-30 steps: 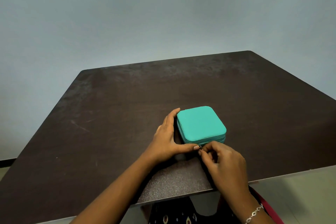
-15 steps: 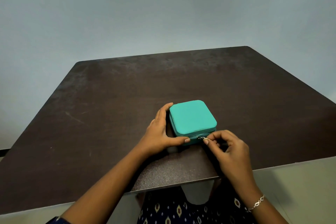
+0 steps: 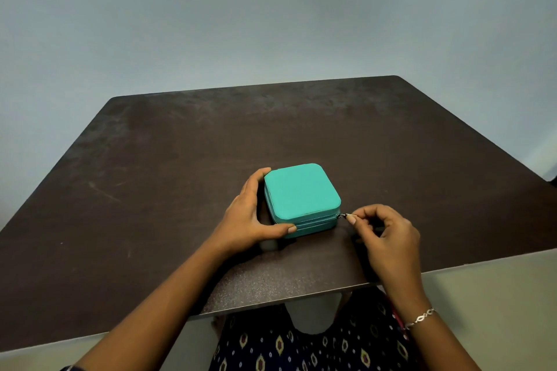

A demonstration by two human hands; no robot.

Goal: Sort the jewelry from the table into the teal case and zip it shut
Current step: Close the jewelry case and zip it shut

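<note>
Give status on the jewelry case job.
Done: case lid is down, no loose jewelry shows on the table. In hand: left hand holds the case, right hand pinches the zip pull at its near right corner. Left: probably zipping past that corner; the far sides are hidden.

the teal case (image 3: pixel 302 190), square with rounded corners, lies flat with its lid down on the dark tabletop (image 3: pixel 150 190), close to the near edge, about midway along it. its small metal zipper pull (image 3: pixel 346 215) juts out sideways from the near right corner.
</note>
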